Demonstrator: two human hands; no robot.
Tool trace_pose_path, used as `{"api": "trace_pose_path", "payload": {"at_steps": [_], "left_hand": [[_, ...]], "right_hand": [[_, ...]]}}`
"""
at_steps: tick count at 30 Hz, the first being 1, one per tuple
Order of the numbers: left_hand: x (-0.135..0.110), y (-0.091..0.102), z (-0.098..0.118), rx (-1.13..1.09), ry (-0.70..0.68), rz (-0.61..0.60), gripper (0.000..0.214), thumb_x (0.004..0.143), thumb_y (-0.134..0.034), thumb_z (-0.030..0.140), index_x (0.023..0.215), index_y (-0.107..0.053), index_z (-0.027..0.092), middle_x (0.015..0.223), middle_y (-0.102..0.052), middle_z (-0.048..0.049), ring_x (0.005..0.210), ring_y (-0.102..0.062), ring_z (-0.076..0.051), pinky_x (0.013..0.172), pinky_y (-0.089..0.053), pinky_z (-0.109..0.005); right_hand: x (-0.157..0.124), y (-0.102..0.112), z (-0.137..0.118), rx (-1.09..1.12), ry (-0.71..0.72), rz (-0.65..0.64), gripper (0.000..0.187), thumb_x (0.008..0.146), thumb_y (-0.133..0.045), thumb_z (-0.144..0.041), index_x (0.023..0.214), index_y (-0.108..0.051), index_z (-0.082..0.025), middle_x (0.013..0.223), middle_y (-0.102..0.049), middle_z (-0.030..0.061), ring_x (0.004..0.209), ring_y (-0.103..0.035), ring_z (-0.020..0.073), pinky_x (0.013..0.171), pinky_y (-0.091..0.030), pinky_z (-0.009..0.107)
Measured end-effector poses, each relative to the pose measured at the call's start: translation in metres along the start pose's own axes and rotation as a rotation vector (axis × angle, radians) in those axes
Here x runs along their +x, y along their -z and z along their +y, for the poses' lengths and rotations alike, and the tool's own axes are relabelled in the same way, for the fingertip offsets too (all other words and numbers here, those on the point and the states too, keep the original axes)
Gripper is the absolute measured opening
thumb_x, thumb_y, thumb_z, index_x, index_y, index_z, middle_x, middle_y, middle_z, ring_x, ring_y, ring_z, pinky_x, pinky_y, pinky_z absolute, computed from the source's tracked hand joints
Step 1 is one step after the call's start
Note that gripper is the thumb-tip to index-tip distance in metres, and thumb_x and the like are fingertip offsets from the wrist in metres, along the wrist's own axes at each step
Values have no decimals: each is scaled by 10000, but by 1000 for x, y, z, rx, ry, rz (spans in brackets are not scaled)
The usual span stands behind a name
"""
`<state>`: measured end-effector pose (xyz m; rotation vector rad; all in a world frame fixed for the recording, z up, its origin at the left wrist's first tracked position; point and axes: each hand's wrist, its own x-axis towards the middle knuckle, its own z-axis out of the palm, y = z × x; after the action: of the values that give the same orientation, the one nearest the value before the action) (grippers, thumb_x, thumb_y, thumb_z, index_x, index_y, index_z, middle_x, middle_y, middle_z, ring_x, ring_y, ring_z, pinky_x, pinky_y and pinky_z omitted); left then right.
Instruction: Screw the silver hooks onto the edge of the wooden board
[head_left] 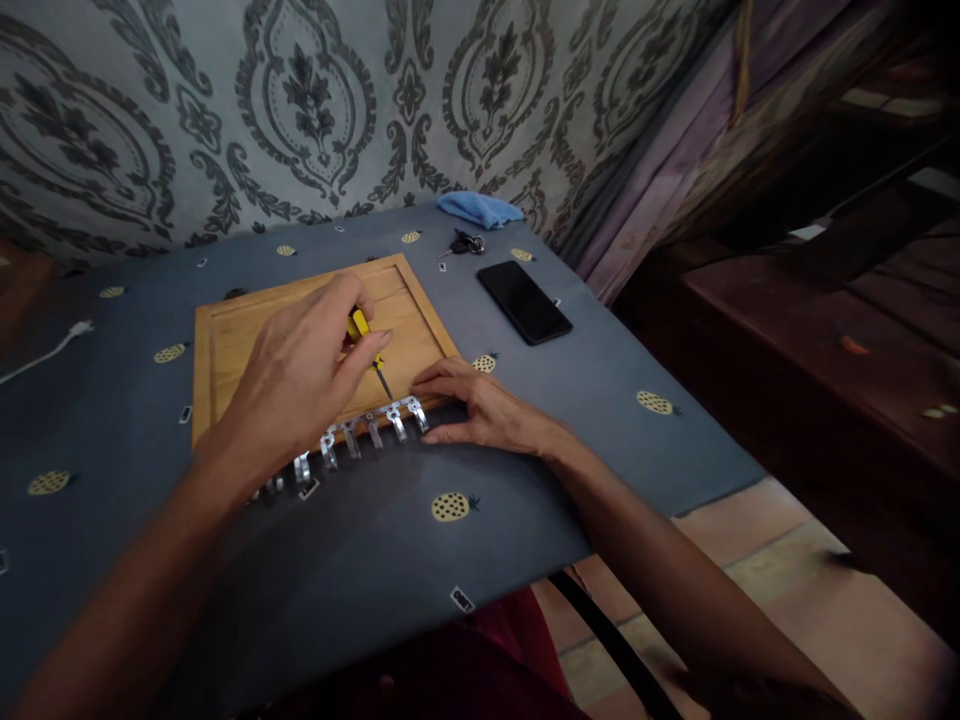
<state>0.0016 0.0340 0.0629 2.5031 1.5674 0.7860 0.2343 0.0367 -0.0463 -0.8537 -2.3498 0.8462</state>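
Note:
My left hand (307,350) is closed around the yellow and black handle of a screwdriver (361,322). Its shaft slants down, and the tip meets a silver metal hook rail (373,425) near the rail's right end. The rail runs along the near edge of a framed wooden panel (322,300), with several curved hooks hanging over that edge. My right hand (480,405) grips the panel's near right corner beside the last hook, fingers on top and thumb lower down. The left forearm and hand cover part of the panel and the rail's left portion.
The panel lies on a table with a blue-grey pineapple-print cover (517,510). A black phone (525,302), keys (466,242) and a blue cloth (480,209) lie at the back right. A white cable (49,352) is at left. Patterned wallpaper (405,90) stands behind.

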Motion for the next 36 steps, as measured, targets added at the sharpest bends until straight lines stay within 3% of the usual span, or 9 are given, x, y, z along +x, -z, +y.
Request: {"api": "trace_pose_path", "payload": {"at_steps": [16, 20, 23, 28, 33, 36], "left_hand": [[-28, 26, -18, -5, 172, 71, 138, 898, -627, 364, 931, -542, 260, 728, -590, 32, 603, -520, -161, 641, -370, -318], [-38, 38, -30, 25, 269, 83, 163, 890, -630, 397, 950, -552, 266, 719, -587, 32, 649, -536, -177, 662, -379, -315], [-43, 45, -38, 22, 317, 80, 159, 900, -621, 408, 963, -558, 277, 740, -598, 30, 684, -531, -189, 684, -382, -321], [-53, 55, -48, 25, 362, 107, 148, 891, -618, 403, 959, -560, 284, 784, -600, 20, 705, -532, -202, 697, -386, -333], [-66, 67, -59, 52, 440, 127, 152, 885, -596, 427, 946, -546, 297, 796, -600, 16, 699, -547, -220, 716, -387, -350], [-76, 71, -68, 61, 504, 179, 157, 866, -572, 467, 886, -526, 319, 773, -589, 14, 671, -530, -245, 690, -354, -367]], "right_hand": [[0, -3, 5, 11, 16, 26, 432, 878, -780, -448, 1224, -682, -209, 1205, -666, 111, 1178, -617, 274, 1035, -507, 497], [-2, 1, 2, 36, 3, 28, 547, 860, -773, -529, 1295, -664, -216, 1271, -660, 123, 1225, -610, 286, 1072, -490, 512], [-5, 6, -1, 48, -66, 122, 582, 871, -744, -568, 1331, -654, -224, 1324, -658, 125, 1244, -615, 296, 1068, -500, 507], [-20, 9, -8, -37, -168, 341, 339, 964, -644, -500, 1141, -738, -227, 1187, -732, 114, 1122, -684, 286, 984, -547, 493], [-58, -7, -31, -159, -251, 470, 209, 1001, -592, -395, 938, -723, -244, 1034, -766, 86, 1000, -721, 264, 903, -588, 475], [-81, -23, -45, -170, -290, 448, 207, 1007, -571, -379, 921, -707, -249, 972, -773, 80, 923, -740, 255, 819, -620, 448]]}}
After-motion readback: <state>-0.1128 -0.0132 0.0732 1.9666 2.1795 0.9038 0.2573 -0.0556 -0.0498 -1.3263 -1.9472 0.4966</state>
